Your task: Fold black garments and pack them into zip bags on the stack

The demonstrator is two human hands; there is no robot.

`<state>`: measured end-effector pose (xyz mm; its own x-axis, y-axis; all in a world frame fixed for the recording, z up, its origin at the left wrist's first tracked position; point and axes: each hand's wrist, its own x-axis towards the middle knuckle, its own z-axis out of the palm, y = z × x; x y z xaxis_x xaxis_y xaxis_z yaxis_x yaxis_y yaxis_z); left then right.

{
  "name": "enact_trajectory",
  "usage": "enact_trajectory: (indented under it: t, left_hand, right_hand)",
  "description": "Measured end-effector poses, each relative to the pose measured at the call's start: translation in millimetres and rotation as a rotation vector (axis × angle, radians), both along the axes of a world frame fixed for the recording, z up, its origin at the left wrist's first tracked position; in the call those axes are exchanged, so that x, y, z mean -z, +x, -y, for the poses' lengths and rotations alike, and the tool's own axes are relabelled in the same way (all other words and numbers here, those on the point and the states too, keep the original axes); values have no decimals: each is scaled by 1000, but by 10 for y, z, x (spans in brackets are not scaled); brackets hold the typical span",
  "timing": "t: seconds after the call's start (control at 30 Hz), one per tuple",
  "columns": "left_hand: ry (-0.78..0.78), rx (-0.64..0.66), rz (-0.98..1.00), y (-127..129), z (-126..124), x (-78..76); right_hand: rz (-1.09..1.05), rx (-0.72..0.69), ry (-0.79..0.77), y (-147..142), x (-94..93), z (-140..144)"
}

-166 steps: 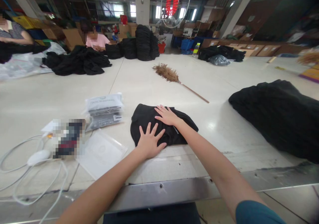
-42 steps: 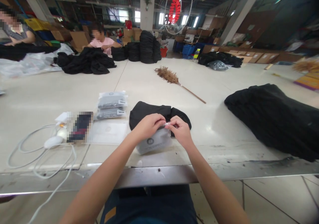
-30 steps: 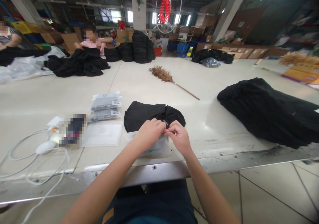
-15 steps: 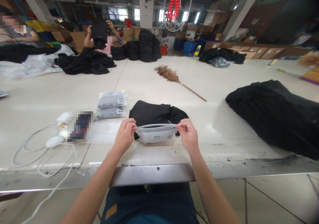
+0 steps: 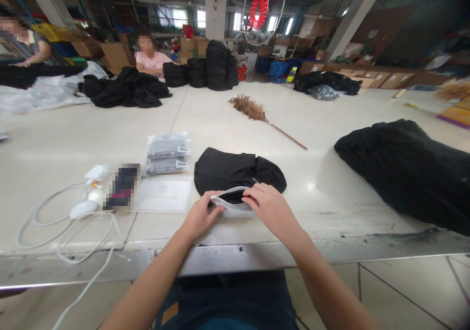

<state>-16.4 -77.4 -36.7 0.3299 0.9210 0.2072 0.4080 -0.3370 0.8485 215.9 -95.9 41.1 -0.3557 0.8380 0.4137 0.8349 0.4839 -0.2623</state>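
Near the front edge of the pale table [image 5: 330, 183], both hands work at a clear plastic bag [image 5: 232, 207] whose mouth is spread open toward the folded black garment [image 5: 235, 172] lying just beyond it. The left hand [image 5: 200, 216] pinches the bag's left corner between thumb and fingers, while the right hand [image 5: 270, 207] lies curled over the bag's right side, its fingers at the open rim. The garment's near edge touches the bag's mouth. To the left lie two packed bags [image 5: 167, 153], a flat stack of empty bags [image 5: 163, 195] and a white cable [image 5: 62, 222]. A large heap of black cloth [image 5: 407, 168] sits at the right, and a feather duster [image 5: 257, 112] lies farther back.
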Motion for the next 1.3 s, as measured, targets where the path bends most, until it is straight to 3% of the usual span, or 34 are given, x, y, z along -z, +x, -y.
enact_trajectory:
  t: [0.1,0.23,0.4,0.5,0.6,0.8,0.93,1.03,1.13,1.3]
  left_hand:
    - [26,60,22,-10,9,-20]
    - [6,103,13,-24,0,-10]
    - [11,139,6,-34,-10,22]
    - [10,147,-19,-31,-20,51]
    - [11,137,-28,-26,-27,69]
    - [-34,140,68,-31,-3,-6]
    - [-50,32,146,-49,3,-59]
    - [-119,-80,181,-54,-22,-66]
    - [-199,-108,285,-50,-56,-68]
    - [-233,-122,371,-61,-99,-96]
  right_hand:
    - [154,-30,-117,-78,-129,-118]
    - [290,-50,-66,-225,-198,-198]
    - [510,-120,16,-425,-110,-175]
    - [572,-106,56,-487,-43,-185]
    - [593,-180,62,-482,-4,-215]
    - [331,-330,-121,-311,-24,-295]
    - [114,-378,-253,-184,-183,-418]
    - [-40,-337,-338,-93,-353,-527]
    - [-192,-265,-452,-13,-474,-615]
    - [-402,-239,-607,50,-491,-744]
